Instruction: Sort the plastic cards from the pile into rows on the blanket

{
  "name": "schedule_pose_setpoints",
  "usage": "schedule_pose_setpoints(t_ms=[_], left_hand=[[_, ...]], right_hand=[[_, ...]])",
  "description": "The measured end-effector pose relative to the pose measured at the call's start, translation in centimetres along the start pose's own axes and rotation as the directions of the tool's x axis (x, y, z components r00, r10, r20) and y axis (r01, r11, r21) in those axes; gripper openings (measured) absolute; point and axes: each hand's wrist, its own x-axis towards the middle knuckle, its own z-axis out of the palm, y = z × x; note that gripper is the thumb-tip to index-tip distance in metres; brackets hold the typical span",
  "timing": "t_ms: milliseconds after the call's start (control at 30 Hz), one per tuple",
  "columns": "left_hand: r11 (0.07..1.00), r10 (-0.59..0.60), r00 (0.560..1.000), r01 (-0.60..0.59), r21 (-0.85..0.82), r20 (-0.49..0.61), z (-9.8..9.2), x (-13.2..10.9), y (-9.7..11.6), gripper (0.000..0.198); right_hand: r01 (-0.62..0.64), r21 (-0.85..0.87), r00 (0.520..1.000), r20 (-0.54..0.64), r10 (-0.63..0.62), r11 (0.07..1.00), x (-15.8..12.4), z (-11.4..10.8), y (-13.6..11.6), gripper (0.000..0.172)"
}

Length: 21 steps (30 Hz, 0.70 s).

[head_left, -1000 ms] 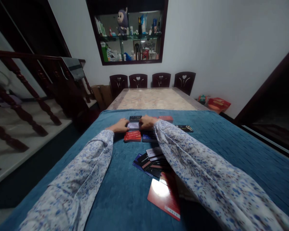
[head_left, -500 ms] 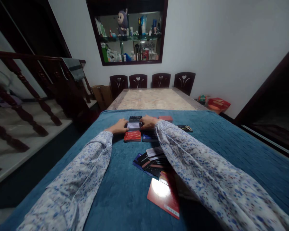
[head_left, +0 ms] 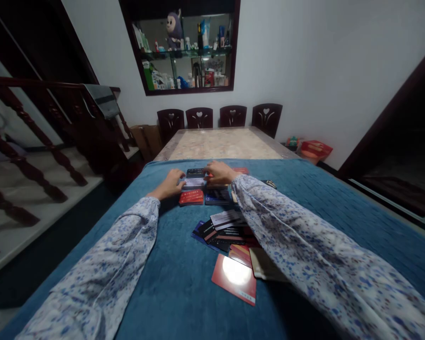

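Note:
Stacks of cards lie in rows on a blue cloth. My left hand [head_left: 170, 184] is at the left side of a pale silver card stack [head_left: 194, 183], fingers apart. At that stack's right edge is my right hand [head_left: 217, 173], its fingers curved and apart. Behind the pale stack sits a black one [head_left: 195, 173]; in front are a red stack [head_left: 191, 197] and a dark blue stack [head_left: 216, 196]. Nearer, a loose pile of dark and silver cards [head_left: 226, 231] overlaps, with a shiny red card [head_left: 235, 278] closest to me.
The blue cloth [head_left: 163, 278] covers the near table. Beyond it are the marble tabletop [head_left: 226, 144] and several dark chairs [head_left: 233, 116]. A railing [head_left: 28, 165] stands left; a red bag [head_left: 315, 149] is at the right by the wall.
The view has shifted slightly. My left hand has drawn back a little from the pale stack, and my right hand has lifted slightly. More of the tan item under my right sleeve shows.

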Motion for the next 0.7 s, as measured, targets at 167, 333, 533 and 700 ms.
schedule_pose_setpoints(t_ms=[167, 333, 533, 700], left_hand=[[0.998, 0.056, 0.998, -0.056, 0.001, -0.042, -0.3, -0.9, 1.6, 0.011], [0.993, 0.121, 0.987, -0.122, 0.004, -0.103, 0.0, -1.9, 3.5, 0.008], [0.981, 0.183, 0.974, -0.172, 0.086, -0.133, 0.4, -3.1, 6.5, 0.017], [0.971, 0.213, 0.969, -0.196, 0.137, -0.126, 0.6, -4.1, 9.2, 0.015]], right_hand=[[-0.016, -0.009, 0.997, -0.082, 0.015, 1.0, -1.8, -0.3, -0.6, 0.029], [0.0, -0.025, 0.99, -0.138, -0.004, 1.0, -3.7, -0.2, -0.9, 0.032], [0.008, -0.039, 0.988, -0.156, -0.014, 0.999, -6.3, 0.0, -1.1, 0.032], [0.022, 0.001, 0.977, -0.214, -0.021, 1.0, -8.3, 0.8, -1.3, 0.029]])
